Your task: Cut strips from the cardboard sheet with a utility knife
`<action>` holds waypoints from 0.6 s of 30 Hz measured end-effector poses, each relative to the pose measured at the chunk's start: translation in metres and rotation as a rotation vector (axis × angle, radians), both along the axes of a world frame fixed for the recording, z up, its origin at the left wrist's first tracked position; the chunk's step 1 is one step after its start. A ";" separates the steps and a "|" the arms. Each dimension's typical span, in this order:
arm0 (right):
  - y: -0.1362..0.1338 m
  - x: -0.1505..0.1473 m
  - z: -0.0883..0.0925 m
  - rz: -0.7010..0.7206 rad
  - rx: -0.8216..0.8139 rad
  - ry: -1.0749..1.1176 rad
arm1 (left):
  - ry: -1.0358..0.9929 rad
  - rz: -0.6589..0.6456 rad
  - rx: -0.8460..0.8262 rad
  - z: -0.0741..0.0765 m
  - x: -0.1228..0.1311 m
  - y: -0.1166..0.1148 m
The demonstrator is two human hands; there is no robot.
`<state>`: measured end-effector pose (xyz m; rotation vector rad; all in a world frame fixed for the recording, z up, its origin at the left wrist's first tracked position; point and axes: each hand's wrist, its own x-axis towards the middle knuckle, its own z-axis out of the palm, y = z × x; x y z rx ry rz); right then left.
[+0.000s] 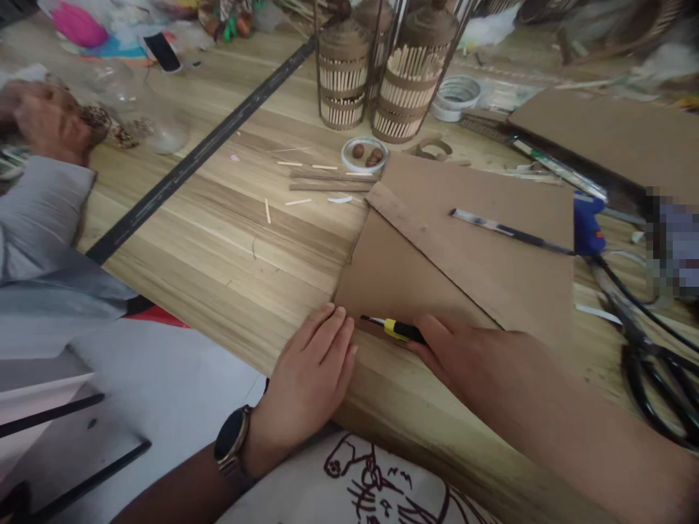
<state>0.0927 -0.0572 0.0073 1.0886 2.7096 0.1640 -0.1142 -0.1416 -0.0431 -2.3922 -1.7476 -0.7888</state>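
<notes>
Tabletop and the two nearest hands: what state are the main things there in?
Cutter: blade out, gripped.
Right hand: closed around the cutter.
Left hand: palm down, fingers together.
Cardboard: lying flat, layered.
Dish: uncovered, holding brown balls.
Slatted cylinders: standing upright.
Black strip: running straight.
Scissors: lying down; open or shut unclear.

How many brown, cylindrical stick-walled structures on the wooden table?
3: left structure, right structure, and rear structure, partly hidden behind and between those two. Others may be hidden behind.
</notes>
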 end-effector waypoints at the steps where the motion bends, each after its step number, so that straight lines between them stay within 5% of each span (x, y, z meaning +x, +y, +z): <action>1: 0.000 -0.001 0.001 0.000 0.000 -0.018 | -0.002 0.000 0.007 0.000 0.000 0.000; 18: 0.007 -0.025 0.038 0.027 -0.245 -0.339 | 0.161 0.045 -0.054 0.000 0.001 -0.002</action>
